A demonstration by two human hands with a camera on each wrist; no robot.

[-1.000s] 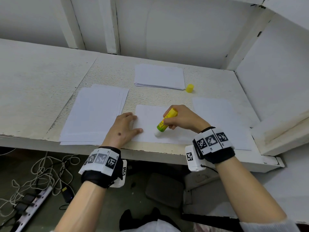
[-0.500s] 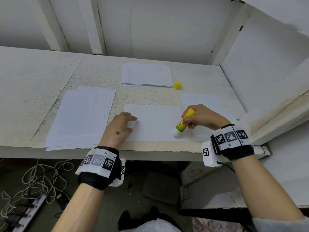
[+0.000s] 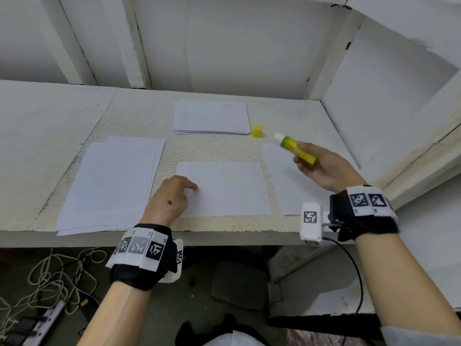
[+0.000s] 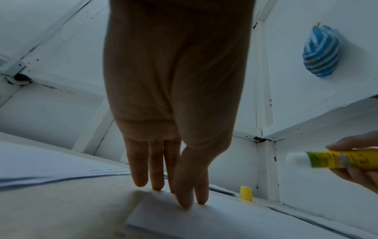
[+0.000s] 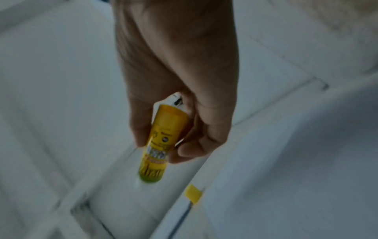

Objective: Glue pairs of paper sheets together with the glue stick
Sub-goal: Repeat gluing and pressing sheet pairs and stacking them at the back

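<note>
Right hand (image 3: 321, 168) holds the uncapped glue stick (image 3: 295, 149) above the bench (image 3: 37, 146), grip pinching its barrel, white tip aimed toward the yellow cap (image 3: 257, 130) standing beside the far paper stack (image 3: 211, 117). Left hand (image 3: 169, 199) rests on the centre sheet (image 3: 232, 188), grip spread, fingertips (image 4: 185, 203) pressing its left edge. Another sheet (image 3: 282, 176) lies right; a larger stack (image 3: 112, 181) lies left.

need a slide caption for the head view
Left hand rests on the middle sheet while the right hand holds the uncapped glue stick above the desk, near its yellow cap.
</note>
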